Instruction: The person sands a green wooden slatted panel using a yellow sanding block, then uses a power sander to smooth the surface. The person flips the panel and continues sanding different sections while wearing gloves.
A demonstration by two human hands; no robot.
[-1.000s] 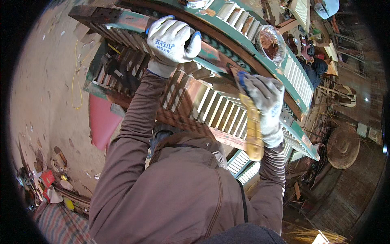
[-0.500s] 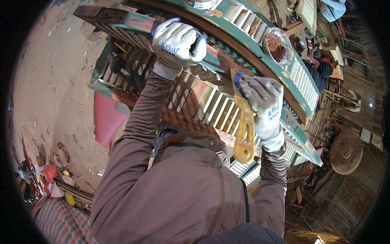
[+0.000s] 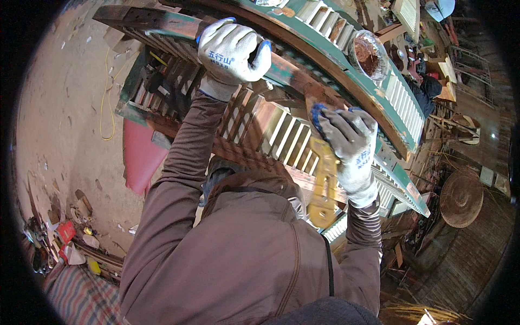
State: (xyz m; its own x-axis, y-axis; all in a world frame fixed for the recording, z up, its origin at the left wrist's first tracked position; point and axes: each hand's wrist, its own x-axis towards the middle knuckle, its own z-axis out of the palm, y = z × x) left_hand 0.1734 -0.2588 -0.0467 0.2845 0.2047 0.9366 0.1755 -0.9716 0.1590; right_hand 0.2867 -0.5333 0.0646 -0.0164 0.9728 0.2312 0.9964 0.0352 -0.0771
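1. One gloved left hand curls its fingers around the slatted frame.
2. The right hand clasps a yellow-handled scraper, its blade apparently touching that frame.
3. Beyond, a bowl holds brown paste.

Patchy light; striped shadows; bent edges; black rim

Head view: left camera of a side-by-side fisheye pair, worn on the head, looking steeply down. Picture upright, round, dark-edged. Jacket closest, filling six o'clock. Left hand just before twelve, right hand between two and three, both farther out. Slatted frame bows across twelve; floor at nine, farther off.
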